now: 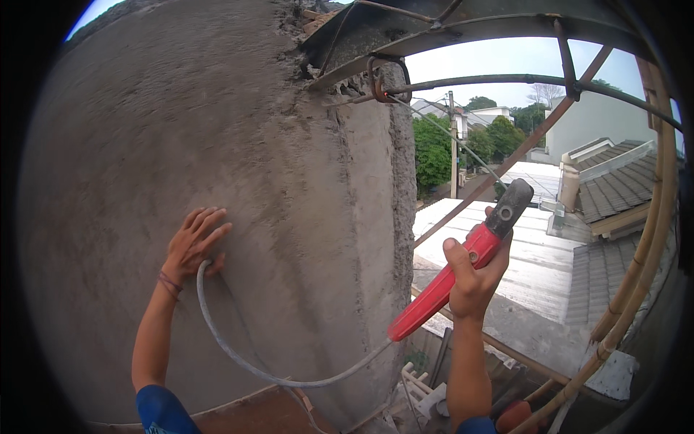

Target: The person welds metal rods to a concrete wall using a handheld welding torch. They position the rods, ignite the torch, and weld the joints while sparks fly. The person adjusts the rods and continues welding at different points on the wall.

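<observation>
My right hand (pixel 478 278) is closed around a welding electrode holder (pixel 441 293) with a red handle and a dark head. A thin welding rod (pixel 463 143) runs from the head up and left, its tip by a glowing orange spot on a rusty metal loop (pixel 378 79) under the steel frame. From the handle's lower end a grey welding cable (pixel 289 381) hangs in a curve and rises to my left hand (pixel 196 242). That hand rests on the grey plastered wall (pixel 289 217), fingers stretched, with the cable tucked between thumb and palm; the cable's further run is hidden.
A steel frame of bars and plate (pixel 499 32) crosses overhead. Bent bamboo poles (pixel 643 267) stand at the right, and a rusty diagonal bar (pixel 517 152) crosses the opening. Beyond lie a pale metal roof (pixel 538 271), tiled roofs (pixel 614 184), trees and a utility pole (pixel 454 145).
</observation>
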Demonstrator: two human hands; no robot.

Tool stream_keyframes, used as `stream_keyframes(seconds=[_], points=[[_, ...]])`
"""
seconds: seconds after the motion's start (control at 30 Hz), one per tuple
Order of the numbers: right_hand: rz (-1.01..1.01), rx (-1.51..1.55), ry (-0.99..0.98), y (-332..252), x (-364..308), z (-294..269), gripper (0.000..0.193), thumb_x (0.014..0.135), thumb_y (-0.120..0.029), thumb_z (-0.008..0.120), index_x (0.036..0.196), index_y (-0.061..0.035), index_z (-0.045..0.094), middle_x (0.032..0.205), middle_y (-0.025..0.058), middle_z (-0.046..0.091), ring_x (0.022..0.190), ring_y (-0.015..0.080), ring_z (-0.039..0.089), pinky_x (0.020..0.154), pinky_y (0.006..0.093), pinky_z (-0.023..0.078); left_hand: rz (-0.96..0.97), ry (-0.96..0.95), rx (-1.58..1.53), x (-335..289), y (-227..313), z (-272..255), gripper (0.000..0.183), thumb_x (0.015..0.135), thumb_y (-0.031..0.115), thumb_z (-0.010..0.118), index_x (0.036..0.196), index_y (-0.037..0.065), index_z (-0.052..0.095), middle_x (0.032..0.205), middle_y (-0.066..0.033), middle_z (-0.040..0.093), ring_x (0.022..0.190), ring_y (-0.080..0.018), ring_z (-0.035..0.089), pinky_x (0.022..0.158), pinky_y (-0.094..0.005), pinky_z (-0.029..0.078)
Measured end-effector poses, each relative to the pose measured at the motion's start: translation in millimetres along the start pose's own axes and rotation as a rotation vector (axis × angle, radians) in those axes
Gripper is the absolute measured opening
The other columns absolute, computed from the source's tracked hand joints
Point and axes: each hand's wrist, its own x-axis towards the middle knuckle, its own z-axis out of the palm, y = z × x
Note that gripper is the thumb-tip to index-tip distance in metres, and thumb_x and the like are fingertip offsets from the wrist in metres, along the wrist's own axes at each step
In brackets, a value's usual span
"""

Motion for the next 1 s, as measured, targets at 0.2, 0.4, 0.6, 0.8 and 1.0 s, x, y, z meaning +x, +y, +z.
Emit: stream_keyframes(seconds=[0.2,0.4,0.6,0.8,1.0], points=[[-0.808,-0.638,-0.191,-20.4,7.7,13.9,0.073,0.062,-0.001,0.079,0.13,-0.0039,0.052,0.093,0.013,0.056,0.089,0.0236,0.062,0.077,0.0353,0.051,-0.003,-0.046,0.026,2.8,0.6,3.0,0.064,0.069,0.03,0.071,0.13,0.017,0.055,0.146,-0.0108,0.046,0.135,-0.031,0.044,0.118,-0.0459,0.034],[-0.154,-0.014,-0.008,-28.9,17.7,-26.3,0.071,0.069,-0.011,0.076,0.132,0.003,0.046,0.106,0.008,0.053,0.093,0.0165,0.054,0.086,0.0326,0.047,0.074,0.018,0.043,0.3,0.2,5.9,0.063,0.069,0.031,0.074,0.127,0.015,0.057,0.144,-0.0113,0.048,0.133,-0.0313,0.045,0.117,-0.0464,0.035],[-0.272,-0.218,-0.057,-29.7,13.5,-31.4,0.077,0.069,-0.013,0.074,0.138,0.0029,0.045,0.102,0.004,0.048,0.086,0.0131,0.049,0.082,0.0281,0.044,0.086,-0.022,0.064,-2.9,-0.8,9.7,0.054,0.071,0.028,0.07,0.121,0.012,0.059,0.139,-0.0134,0.05,0.131,-0.0326,0.047,0.116,-0.0477,0.036],[-0.291,-0.205,-0.048,-26.7,16.1,-19.8,0.07,0.07,-0.012,0.074,0.133,0.002,0.046,0.103,0.0048,0.049,0.087,0.014,0.049,0.081,0.0297,0.045,0.034,-0.024,0.059,-4.6,-1.8,12.9,0.055,0.07,0.028,0.07,0.121,0.013,0.059,0.137,-0.0128,0.05,0.129,-0.0325,0.047,0.115,-0.048,0.037],[-0.272,-0.192,-0.071,-17.8,25.1,-17.2,0.06,0.071,-0.007,0.074,0.124,-0.0006,0.047,0.096,0.0044,0.051,0.079,0.013,0.051,0.073,0.029,0.047,0.057,-0.047,0.064,-2.2,-3.4,13.3,0.057,0.069,0.028,0.069,0.123,0.013,0.057,0.137,-0.0127,0.049,0.127,-0.0323,0.048,0.115,-0.0472,0.037]])
